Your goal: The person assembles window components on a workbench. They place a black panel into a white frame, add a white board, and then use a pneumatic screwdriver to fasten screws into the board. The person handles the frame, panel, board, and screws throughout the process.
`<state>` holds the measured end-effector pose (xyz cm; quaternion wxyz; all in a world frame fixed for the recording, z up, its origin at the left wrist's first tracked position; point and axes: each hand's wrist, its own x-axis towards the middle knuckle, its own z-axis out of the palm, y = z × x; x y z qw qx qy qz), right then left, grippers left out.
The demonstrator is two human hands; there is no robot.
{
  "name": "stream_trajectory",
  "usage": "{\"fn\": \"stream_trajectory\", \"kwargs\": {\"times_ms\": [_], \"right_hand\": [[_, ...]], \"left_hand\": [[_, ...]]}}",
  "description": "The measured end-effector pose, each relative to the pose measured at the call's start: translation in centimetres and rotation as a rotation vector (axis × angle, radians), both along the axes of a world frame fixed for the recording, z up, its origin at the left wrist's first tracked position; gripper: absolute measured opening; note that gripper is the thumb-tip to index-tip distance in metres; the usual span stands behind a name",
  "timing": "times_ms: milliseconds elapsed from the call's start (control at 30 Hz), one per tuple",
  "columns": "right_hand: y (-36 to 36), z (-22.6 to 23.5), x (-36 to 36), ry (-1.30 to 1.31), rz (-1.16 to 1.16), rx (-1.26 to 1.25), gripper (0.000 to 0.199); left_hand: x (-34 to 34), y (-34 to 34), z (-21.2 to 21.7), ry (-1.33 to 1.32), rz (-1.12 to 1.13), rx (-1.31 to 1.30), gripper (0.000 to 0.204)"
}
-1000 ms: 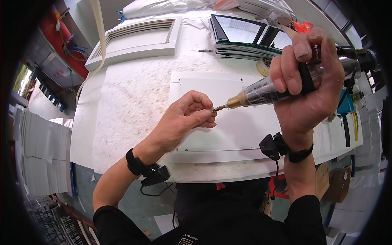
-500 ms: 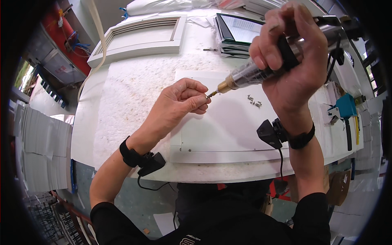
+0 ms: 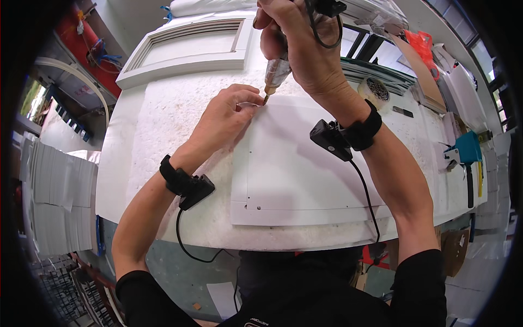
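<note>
A power screwdriver (image 3: 279,72) with a clear body and brass nose is gripped in my right hand (image 3: 305,52), tilted with its bit pointing down. The bit ends at the far left corner of a flat white panel (image 3: 305,169). Beside the bit, the curled fingers of my left hand (image 3: 229,111) pinch close to the tip. A small screw seems to be held there, mostly hidden by the fingertips and bit. Small holes or fasteners dot the panel's left and near edges. My right forearm crosses above the panel.
A white slatted frame (image 3: 185,68) lies at the far left. Glossy dark-framed panels (image 3: 376,71) are stacked at the far right, near a round tub of small hardware (image 3: 375,90). A teal tool with a black handle (image 3: 467,148) rests at the right edge. Cables hang from both wrists.
Both hands have moved away from me and leftward, from above the panel to its far left corner. The screwdriver is now more upright. Loose screws seen earlier on the panel are out of sight.
</note>
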<state>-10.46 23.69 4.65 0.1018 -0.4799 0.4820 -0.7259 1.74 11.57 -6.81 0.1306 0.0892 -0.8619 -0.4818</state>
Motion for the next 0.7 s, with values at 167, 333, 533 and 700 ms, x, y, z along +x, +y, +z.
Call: {"fn": "stream_trajectory", "kwargs": {"times_ms": [167,333,533,700], "right_hand": [[-0.3,-0.2,-0.2,-0.049,0.0,0.018,0.025],[-0.7,-1.0,-0.7,-0.032,0.036,-0.006,0.026],[-0.7,-1.2,-0.8,0.008,0.041,0.036,0.03],[-1.2,-1.5,-1.4,0.038,0.084,0.063,0.032]], "left_hand": [[0.2,-0.4,-0.2,0.009,-0.002,-0.02,0.019],[0.2,-0.3,-0.1,-0.026,0.003,-0.012,0.02],[1.1,0.7,0.9,-0.023,-0.009,-0.228,0.027],[3.5,0.9,1.2,0.015,-0.104,-0.584,0.035]]}}
